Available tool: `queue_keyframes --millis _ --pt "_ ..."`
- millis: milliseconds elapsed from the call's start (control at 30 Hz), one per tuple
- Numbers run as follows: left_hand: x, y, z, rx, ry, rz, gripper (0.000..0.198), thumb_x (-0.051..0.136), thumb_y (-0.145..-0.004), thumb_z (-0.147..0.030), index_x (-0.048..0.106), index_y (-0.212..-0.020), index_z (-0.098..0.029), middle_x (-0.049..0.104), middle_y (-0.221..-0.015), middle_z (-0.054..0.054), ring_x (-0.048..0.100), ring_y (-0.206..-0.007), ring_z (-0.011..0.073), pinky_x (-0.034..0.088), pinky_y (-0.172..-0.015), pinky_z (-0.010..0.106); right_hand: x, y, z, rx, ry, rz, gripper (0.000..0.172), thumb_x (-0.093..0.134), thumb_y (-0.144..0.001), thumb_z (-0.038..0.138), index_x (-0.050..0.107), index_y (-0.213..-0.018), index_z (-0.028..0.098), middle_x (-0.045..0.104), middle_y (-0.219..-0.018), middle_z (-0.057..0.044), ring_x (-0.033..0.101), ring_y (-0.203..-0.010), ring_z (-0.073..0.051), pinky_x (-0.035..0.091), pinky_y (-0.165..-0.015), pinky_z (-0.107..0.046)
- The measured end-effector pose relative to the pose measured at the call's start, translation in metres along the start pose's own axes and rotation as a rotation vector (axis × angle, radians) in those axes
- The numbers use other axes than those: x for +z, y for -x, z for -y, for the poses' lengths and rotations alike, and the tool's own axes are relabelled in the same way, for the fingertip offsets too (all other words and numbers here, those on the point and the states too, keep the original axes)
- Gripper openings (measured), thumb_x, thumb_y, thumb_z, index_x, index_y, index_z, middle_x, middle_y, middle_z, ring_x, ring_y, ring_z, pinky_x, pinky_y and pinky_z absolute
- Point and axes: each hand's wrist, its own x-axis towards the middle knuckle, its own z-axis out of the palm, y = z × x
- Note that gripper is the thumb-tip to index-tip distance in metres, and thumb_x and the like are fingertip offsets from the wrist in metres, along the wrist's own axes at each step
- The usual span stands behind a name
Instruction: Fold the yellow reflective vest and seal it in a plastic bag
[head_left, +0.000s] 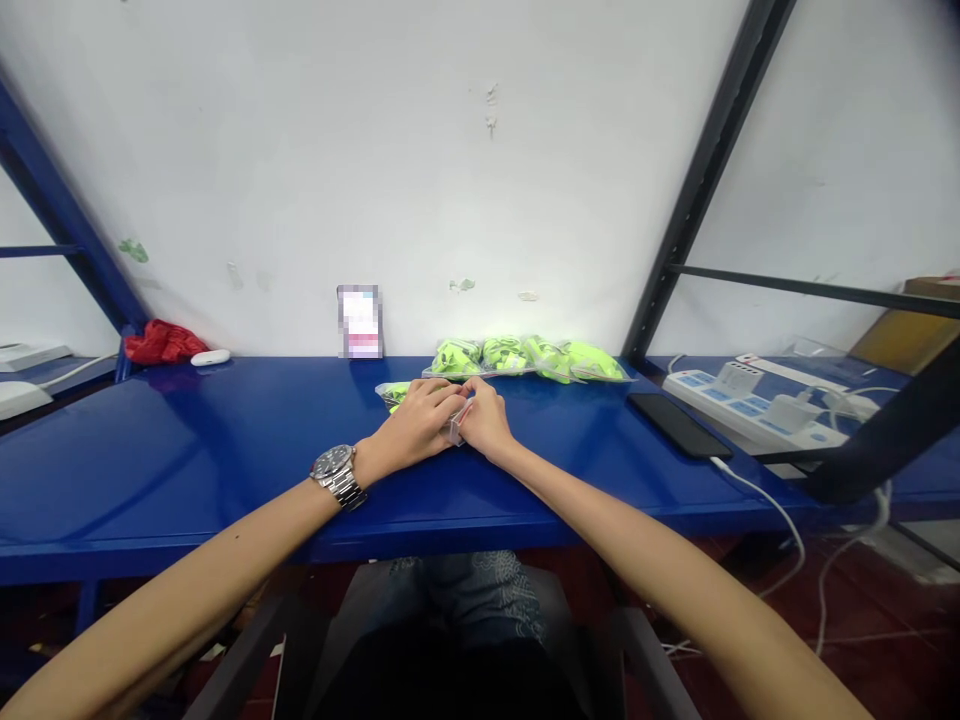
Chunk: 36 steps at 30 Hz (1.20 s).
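Both my hands meet on the blue table (225,450), pinching a small clear plastic bag (457,424) between them. My left hand (420,425), with a metal wristwatch (337,475) on its wrist, grips the bag from the left. My right hand (486,420) holds its right side. Just beyond my left hand lies another small bag with yellow-green contents (395,393). A row of several filled bags of the same yellow-green items (525,358) lies against the white wall behind my hands.
A black phone (679,424) with a white cable lies to the right, beside a white power strip (742,405). A small card (361,321) leans on the wall. Red cloth (161,343) and a white case (211,357) sit far left. A black shelf strut (705,170) rises at right.
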Motion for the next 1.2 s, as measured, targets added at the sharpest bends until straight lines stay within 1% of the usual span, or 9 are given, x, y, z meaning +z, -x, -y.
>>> queue_keyframes --millis 100,233,300,400,500,667,867,1000,1200 --pt "0.001 -0.001 0.0 -0.021 -0.012 -0.008 0.029 0.062 -0.088 -0.029 0.057 -0.114 -0.016 0.065 -0.118 0.016 0.057 -0.115 0.0313 0.046 -0.092 0.048 -0.004 -0.004 0.0 -0.039 0.022 0.055 0.023 0.066 -0.064 0.036 0.053 -0.077 0.023 0.062 -0.066 0.003 0.056 -0.062 -0.016 0.037 -0.058 -0.026" --pt "-0.01 -0.003 -0.002 0.013 0.025 -0.015 0.067 0.072 -0.078 -0.057 0.049 -0.125 -0.016 0.058 -0.13 0.019 0.051 -0.125 0.0343 0.042 -0.1 0.053 -0.019 -0.011 -0.007 -0.156 -0.103 0.224 0.034 0.071 -0.063 0.034 0.061 -0.091 0.019 0.068 -0.08 0.001 0.061 -0.071 -0.017 0.044 -0.065 -0.027" --pt "-0.021 -0.003 -0.004 0.031 0.047 -0.015 0.079 0.069 -0.074 -0.067 0.045 -0.129 -0.016 0.056 -0.132 0.019 0.051 -0.125 0.0343 0.043 -0.1 0.053 -0.028 -0.013 -0.009 -0.176 -0.158 0.277 0.037 0.075 -0.061 0.033 0.062 -0.093 0.018 0.068 -0.077 0.001 0.062 -0.07 -0.017 0.045 -0.064 -0.027" --pt "-0.038 0.0 -0.009 0.046 0.085 0.016 0.068 0.06 -0.083 -0.064 0.045 -0.131 -0.018 0.06 -0.127 0.017 0.056 -0.119 0.0296 0.048 -0.095 0.046 -0.042 -0.014 -0.006 -0.09 -0.242 0.335 0.032 0.075 -0.064 0.034 0.06 -0.088 0.018 0.066 -0.066 0.001 0.061 -0.062 -0.017 0.046 -0.057 -0.027" --pt "-0.048 0.002 -0.008 0.076 0.109 -0.006 0.049 0.054 -0.092 -0.054 0.05 -0.126 -0.018 0.065 -0.116 0.013 0.062 -0.107 0.024 0.053 -0.087 0.039 -0.056 -0.014 0.006 -0.035 -0.305 0.381 0.029 0.073 -0.067 0.028 0.058 -0.09 0.018 0.069 -0.067 -0.002 0.064 -0.06 -0.019 0.047 -0.054 -0.027" --pt "-0.05 -0.01 0.008 -0.001 0.128 -0.25 0.025 0.055 -0.096 -0.042 0.061 -0.093 -0.017 0.068 -0.086 0.006 0.063 -0.076 0.0141 0.052 -0.065 0.027 -0.081 -0.017 0.031 -0.185 -0.122 0.386 0.024 0.067 -0.068 0.014 0.062 -0.091 0.017 0.068 -0.068 -0.002 0.065 -0.063 -0.018 0.049 -0.056 -0.027" --pt "-0.048 -0.035 0.024 -0.062 0.056 -0.443 0.029 0.058 -0.094 -0.039 0.06 -0.075 -0.017 0.062 -0.067 0.001 0.054 -0.058 0.0099 0.041 -0.053 0.023 -0.106 -0.025 0.048 -0.263 0.069 0.271 0.017 0.054 -0.071 0.01 0.057 -0.085 0.02 0.068 -0.066 -0.001 0.067 -0.057 -0.017 0.048 -0.053 -0.024" --pt "-0.048 -0.042 0.027 -0.108 0.131 -0.382 0.035 0.057 -0.094 -0.043 0.06 -0.072 -0.016 0.061 -0.062 0.0 0.053 -0.054 0.0095 0.04 -0.05 0.023 -0.114 -0.026 0.049 -0.271 0.094 0.254 0.021 0.048 -0.072 0.009 0.053 -0.088 0.021 0.064 -0.057 0.002 0.067 -0.05 -0.017 0.044 -0.046 -0.022" --pt "-0.069 -0.04 0.02 -0.173 0.324 -0.194 0.027 0.068 -0.086 -0.039 0.057 -0.096 -0.016 0.066 -0.089 0.005 0.061 -0.072 0.0126 0.052 -0.062 0.025 -0.114 -0.028 0.045 -0.341 0.028 0.153 0.023 0.047 -0.075 0.011 0.054 -0.094 0.021 0.064 -0.063 0.003 0.057 -0.046 -0.012 0.039 -0.048 -0.022"
